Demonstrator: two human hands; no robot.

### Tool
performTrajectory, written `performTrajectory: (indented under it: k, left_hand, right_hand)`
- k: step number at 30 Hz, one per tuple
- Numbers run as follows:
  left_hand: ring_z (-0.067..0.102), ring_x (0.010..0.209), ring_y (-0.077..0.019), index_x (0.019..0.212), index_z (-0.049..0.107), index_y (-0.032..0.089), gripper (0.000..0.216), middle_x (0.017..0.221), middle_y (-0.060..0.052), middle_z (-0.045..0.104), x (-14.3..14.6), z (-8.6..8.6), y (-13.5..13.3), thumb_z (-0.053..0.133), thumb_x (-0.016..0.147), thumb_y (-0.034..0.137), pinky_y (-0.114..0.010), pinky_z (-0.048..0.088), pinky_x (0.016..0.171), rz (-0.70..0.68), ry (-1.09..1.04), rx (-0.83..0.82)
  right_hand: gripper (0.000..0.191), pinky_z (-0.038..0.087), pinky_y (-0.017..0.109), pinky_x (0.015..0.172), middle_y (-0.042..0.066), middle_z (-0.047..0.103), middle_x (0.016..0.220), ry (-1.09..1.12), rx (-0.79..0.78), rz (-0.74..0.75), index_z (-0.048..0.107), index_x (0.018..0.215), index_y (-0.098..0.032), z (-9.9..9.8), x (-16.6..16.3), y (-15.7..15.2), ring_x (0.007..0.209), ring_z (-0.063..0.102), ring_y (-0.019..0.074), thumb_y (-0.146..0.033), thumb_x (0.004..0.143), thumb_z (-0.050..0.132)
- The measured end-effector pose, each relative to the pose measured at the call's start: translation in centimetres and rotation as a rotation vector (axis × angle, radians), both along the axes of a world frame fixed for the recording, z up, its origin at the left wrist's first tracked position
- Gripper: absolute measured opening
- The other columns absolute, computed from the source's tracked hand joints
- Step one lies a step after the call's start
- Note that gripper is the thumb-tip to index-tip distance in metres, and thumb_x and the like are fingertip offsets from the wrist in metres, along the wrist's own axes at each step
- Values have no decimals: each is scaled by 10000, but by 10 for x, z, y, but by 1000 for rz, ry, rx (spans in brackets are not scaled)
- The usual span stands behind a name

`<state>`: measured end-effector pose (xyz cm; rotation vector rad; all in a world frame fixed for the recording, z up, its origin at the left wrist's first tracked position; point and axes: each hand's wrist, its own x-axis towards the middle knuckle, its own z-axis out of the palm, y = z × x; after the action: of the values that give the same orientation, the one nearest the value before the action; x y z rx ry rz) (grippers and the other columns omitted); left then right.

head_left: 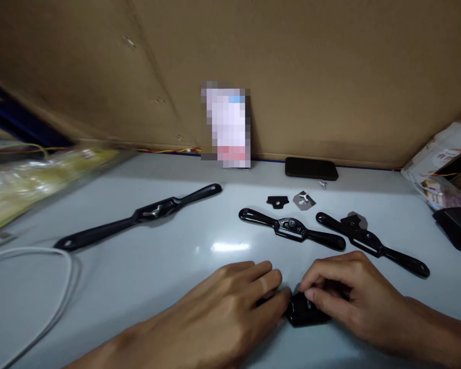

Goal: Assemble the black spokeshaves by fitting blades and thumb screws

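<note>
Near the front of the table lies a black spokeshave (307, 316), mostly covered by my hands. My left hand (234, 302) is closed around its left handle. Above its middle, my right hand (346, 292) pinches with thumb and forefinger at a small silvery screw (309, 304); its head is hidden by the fingers. Behind my hands is a second black spokeshave (292, 228) without a blade. To its right, another spokeshave (369, 241) has a dark cap plate (351, 223) and a blade resting against it. Farther left sits a spokeshave (153, 211) with a wing screw fitted.
A black cap plate (277, 202), a grey blade (301, 204) with a wing screw on it, and a loose wing screw (322, 185) lie near a phone (311, 168). A white cable (67, 287) curves at left beside plastic bags (42, 179). Cardboard (330, 77) walls the back.
</note>
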<state>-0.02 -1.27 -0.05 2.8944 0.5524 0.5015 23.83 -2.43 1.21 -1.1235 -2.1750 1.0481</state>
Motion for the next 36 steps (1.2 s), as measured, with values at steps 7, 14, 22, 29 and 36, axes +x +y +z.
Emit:
performTrajectory:
  k: [7, 14, 22, 29, 36]
  left_hand:
    - [565, 722, -194, 933, 602, 172, 127, 843, -29, 626, 0, -4, 1, 557, 875, 67, -330, 486, 627, -5, -9, -4]
    - [552, 707, -187, 898, 596, 177, 127, 838, -27, 615, 1, -1, 0, 547, 874, 62, -327, 456, 588, -3, -5, -5]
    - [571, 734, -189, 972, 613, 173, 165, 843, -26, 624, 0, -2, 1, 540, 873, 62, -321, 495, 658, 2, -1, 11]
    - [560, 727, -187, 859, 570, 187, 148, 848, -27, 622, -1, -1, 1, 546, 826, 44, -321, 483, 641, -14, 6, -7]
    - [568, 732, -188, 979, 609, 173, 158, 841, -28, 622, -1, -2, 1, 540, 883, 69, -322, 499, 672, 1, -7, 3]
  right_hand:
    - [259, 339, 273, 562, -2, 564, 686, -155, 416, 34, 574, 728, -172, -6, 2, -2, 605, 466, 117, -172, 985, 533]
    - [137, 370, 247, 559, -12, 611, 701, -64, 281, 39, 626, 858, -174, -5, 0, -5, 594, 510, 105, -163, 970, 547]
    - [223, 334, 248, 534, -26, 566, 640, -122, 255, 4, 600, 743, -177, -2, 2, -3, 557, 477, 99, -187, 965, 585]
    - [376, 360, 290, 549, 4, 603, 626, -99, 441, 139, 690, 744, -176, -5, 2, -7, 571, 525, 125, -255, 1053, 492]
    - [363, 338, 319, 544, 14, 571, 647, -208, 626, 88, 643, 691, -162, -2, 5, -3, 576, 478, 137, -191, 1026, 506]
